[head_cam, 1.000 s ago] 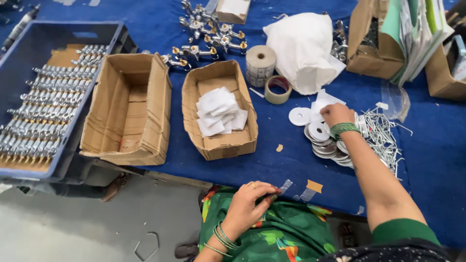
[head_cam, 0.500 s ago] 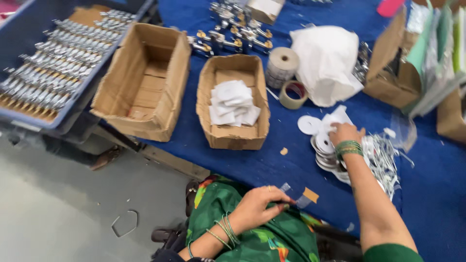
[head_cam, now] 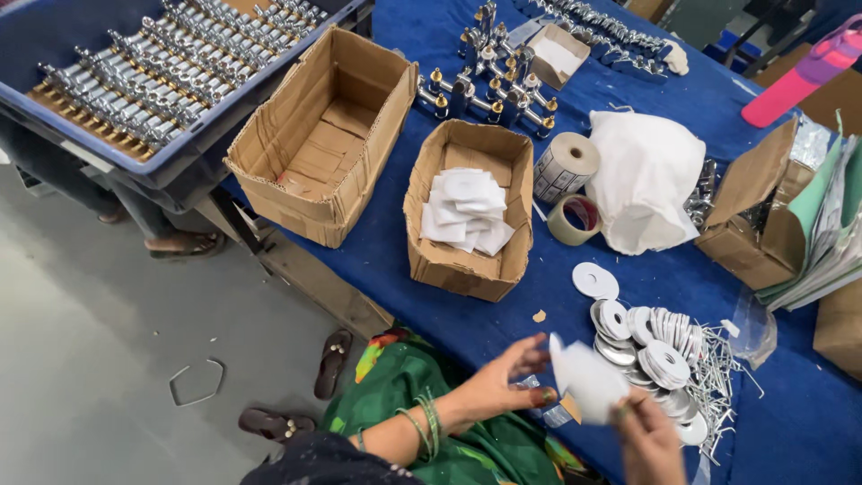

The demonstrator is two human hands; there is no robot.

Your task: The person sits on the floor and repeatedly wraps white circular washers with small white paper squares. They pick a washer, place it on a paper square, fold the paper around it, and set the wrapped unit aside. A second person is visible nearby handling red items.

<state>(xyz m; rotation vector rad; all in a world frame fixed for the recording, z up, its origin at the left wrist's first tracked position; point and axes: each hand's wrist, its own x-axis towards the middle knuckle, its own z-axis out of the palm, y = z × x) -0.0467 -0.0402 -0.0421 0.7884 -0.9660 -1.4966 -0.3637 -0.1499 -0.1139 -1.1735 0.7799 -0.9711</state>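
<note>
— White and blurred, that small pouch down by the near edge: which hand has it?

— The right hand, fingers pinched on its lower corner, holding it up above the edge of the blue tabletop. The left hand is just beside it, fingers spread and loose, gripping nothing that I can see, fingertips close to the pouch's left edge.

— And past the hands?

— A heap of round white discs with thin metal clips beside them. Further in, a small cardboard box with more folded white pouches. To its left, a bigger cardboard box.

— Behind that?

— A roll of labels, a ring of brown tape, a white cloth bag. Farthest off, chrome tap fittings, and a dark crate full of more of them.
</note>
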